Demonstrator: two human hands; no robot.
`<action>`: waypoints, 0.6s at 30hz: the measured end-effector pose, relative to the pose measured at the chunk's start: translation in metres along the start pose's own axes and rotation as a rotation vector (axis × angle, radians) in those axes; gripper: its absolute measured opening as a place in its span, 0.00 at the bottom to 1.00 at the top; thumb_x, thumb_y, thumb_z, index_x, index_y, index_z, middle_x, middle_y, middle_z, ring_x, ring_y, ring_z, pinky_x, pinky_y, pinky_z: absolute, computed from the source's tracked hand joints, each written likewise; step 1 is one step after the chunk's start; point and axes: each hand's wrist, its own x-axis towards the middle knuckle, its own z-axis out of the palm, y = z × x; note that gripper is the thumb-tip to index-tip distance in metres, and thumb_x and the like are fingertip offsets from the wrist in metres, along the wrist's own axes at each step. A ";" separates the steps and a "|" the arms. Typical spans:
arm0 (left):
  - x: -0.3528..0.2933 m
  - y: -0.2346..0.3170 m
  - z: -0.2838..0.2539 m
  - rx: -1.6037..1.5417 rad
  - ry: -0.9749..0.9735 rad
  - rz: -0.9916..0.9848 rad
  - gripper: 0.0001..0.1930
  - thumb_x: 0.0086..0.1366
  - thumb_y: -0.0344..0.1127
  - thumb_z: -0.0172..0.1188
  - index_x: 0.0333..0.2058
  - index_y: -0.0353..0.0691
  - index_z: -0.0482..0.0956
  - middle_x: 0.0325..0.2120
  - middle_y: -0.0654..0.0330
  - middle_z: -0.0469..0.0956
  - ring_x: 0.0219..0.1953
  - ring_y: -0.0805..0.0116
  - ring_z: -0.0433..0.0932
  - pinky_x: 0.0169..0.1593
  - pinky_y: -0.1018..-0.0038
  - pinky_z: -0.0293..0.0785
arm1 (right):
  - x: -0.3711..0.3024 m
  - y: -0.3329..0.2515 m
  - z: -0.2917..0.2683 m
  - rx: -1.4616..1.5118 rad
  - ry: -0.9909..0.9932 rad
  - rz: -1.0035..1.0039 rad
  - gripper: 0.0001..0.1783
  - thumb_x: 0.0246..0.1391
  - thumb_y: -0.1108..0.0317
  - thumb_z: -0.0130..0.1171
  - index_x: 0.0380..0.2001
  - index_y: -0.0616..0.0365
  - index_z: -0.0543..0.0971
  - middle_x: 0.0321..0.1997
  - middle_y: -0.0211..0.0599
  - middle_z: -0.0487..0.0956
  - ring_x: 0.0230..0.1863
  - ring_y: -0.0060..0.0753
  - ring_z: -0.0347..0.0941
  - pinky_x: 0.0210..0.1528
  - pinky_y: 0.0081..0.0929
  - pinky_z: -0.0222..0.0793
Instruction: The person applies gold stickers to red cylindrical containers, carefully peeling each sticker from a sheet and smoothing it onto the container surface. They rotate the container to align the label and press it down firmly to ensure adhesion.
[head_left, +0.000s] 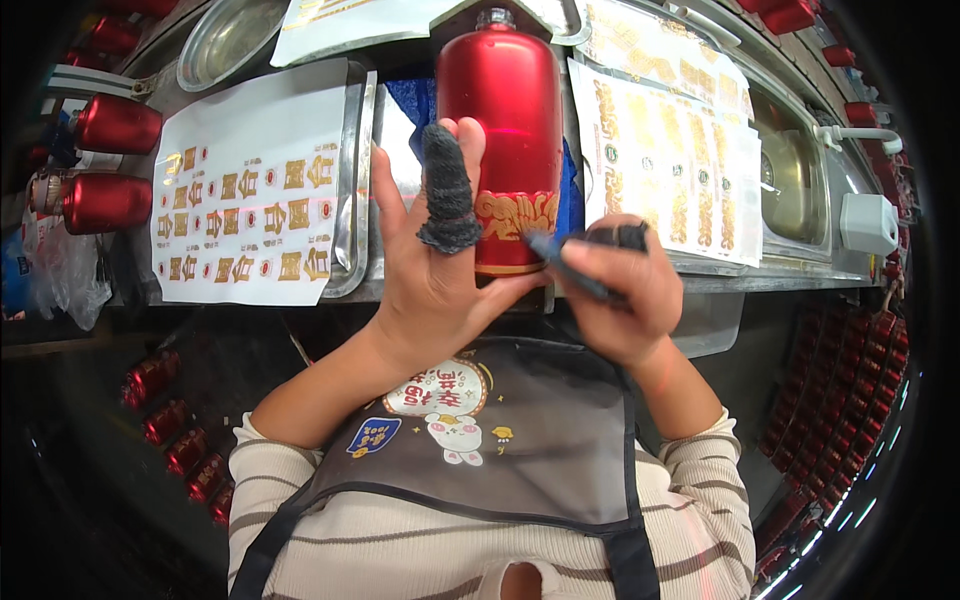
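Observation:
A shiny red bottle (500, 95) lies in front of me with its neck pointing away. Near its base is a gold patterned decal (518, 214). My left hand (425, 280) rests along the bottle's left side, its fingers spread and its thumb reaching under the base. A black fabric finger cover (446, 185) is on one of its fingers. In my right hand (635, 290) is a dark blue-grey flat-ended tool (545, 247), a scraper by its look, whose tip meets the decal. Motion blurs this hand and tool, and a black band shows on a finger.
Left of the bottle, a metal tray (358, 200) carries a decal sheet (245, 125); more gold decal sheets (735, 200) lie to the right. A round metal bowl (230, 45) stands at the back left. Red bottles (110, 202) flank the bench, and a sink (795, 170) is at right.

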 end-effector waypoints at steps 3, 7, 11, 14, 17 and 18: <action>-0.007 -0.003 -0.007 0.002 -0.032 0.000 0.63 0.44 0.48 0.79 0.70 0.29 0.45 0.70 0.38 0.54 0.70 0.44 0.60 0.69 0.35 0.31 | 0.020 -0.009 -0.001 0.360 0.073 0.686 0.16 0.44 0.82 0.69 0.38 0.58 0.83 0.33 0.37 0.82 0.29 0.29 0.76 0.37 0.22 0.74; -0.009 -0.009 -0.006 -0.174 -0.109 -0.165 0.64 0.46 0.48 0.79 0.71 0.30 0.43 0.71 0.39 0.52 0.70 0.44 0.59 0.72 0.40 0.31 | 0.002 0.003 -0.001 -0.008 -0.022 -0.055 0.20 0.38 0.85 0.73 0.38 0.61 0.82 0.31 0.33 0.79 0.32 0.32 0.76 0.38 0.25 0.73; -0.015 -0.017 -0.012 -0.202 -0.156 -0.192 0.64 0.47 0.47 0.79 0.72 0.31 0.42 0.72 0.39 0.50 0.71 0.42 0.55 0.74 0.48 0.32 | 0.019 0.000 0.007 0.332 0.175 0.598 0.11 0.52 0.79 0.67 0.40 0.61 0.81 0.34 0.36 0.81 0.33 0.20 0.75 0.36 0.18 0.72; -0.017 -0.021 -0.015 -0.239 -0.160 -0.148 0.62 0.49 0.46 0.78 0.72 0.31 0.42 0.72 0.39 0.49 0.72 0.44 0.54 0.73 0.54 0.44 | 0.007 -0.001 0.007 -0.014 0.016 -0.038 0.17 0.42 0.82 0.69 0.39 0.60 0.83 0.34 0.37 0.81 0.31 0.33 0.77 0.37 0.25 0.74; -0.018 -0.031 -0.013 -0.259 -0.140 -0.067 0.60 0.52 0.46 0.77 0.72 0.31 0.43 0.71 0.38 0.49 0.72 0.47 0.56 0.70 0.62 0.58 | 0.011 -0.017 0.007 0.124 0.010 0.310 0.15 0.45 0.79 0.70 0.39 0.60 0.82 0.34 0.35 0.82 0.34 0.29 0.77 0.39 0.24 0.74; -0.019 -0.031 -0.014 -0.245 -0.154 -0.065 0.60 0.51 0.46 0.77 0.72 0.31 0.43 0.71 0.38 0.49 0.72 0.46 0.55 0.70 0.61 0.57 | 0.018 -0.013 0.009 0.239 0.104 0.524 0.13 0.48 0.77 0.69 0.40 0.60 0.82 0.35 0.34 0.82 0.35 0.25 0.77 0.40 0.22 0.74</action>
